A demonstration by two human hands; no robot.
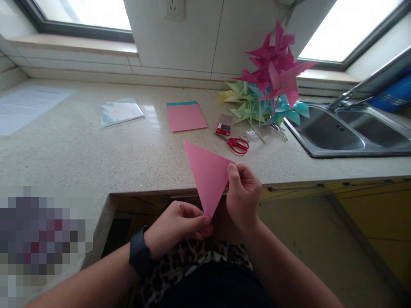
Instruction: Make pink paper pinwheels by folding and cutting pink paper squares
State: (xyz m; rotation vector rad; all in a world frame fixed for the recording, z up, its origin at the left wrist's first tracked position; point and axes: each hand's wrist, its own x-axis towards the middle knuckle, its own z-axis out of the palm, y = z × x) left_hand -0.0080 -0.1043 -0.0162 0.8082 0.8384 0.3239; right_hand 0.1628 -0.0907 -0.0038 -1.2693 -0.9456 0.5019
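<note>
Leopard-print fabric [192, 261] and dark clothing, lowest in view, between the two forearms; black wristband [140, 256] on the left wrist.

Left hand [178, 226]: fingers curled shut, pinching the bottom tip of a pink paper triangle [207, 173].

Right hand [243, 196]: thumb and fingers closed on the triangle's right corner.

Pink paper triangle: folded, held upright in the air between both hands, in front of the counter edge, one corner pointing down, its upper left corner free.

Countertop [96, 145]: speckled, pale, L-shaped. On it:
- stack of pink paper sheets [186, 116] with a teal edge showing at the far side, lying flat, beyond the triangle;
- red-handled scissors [236, 144], just right of the stack;
- small red and silver box [224, 124], touching or just beside the scissors;
- clear plastic sleeve [120, 111], left of the stack;
- printed sheet [27, 107], far left;
- heap of paper pinwheels [266, 90], magenta ones on top, green, yellow and teal below, beside the sink.

Steel double sink [346, 132] with tap [362, 85], far right. Windows behind, left and right.
</note>
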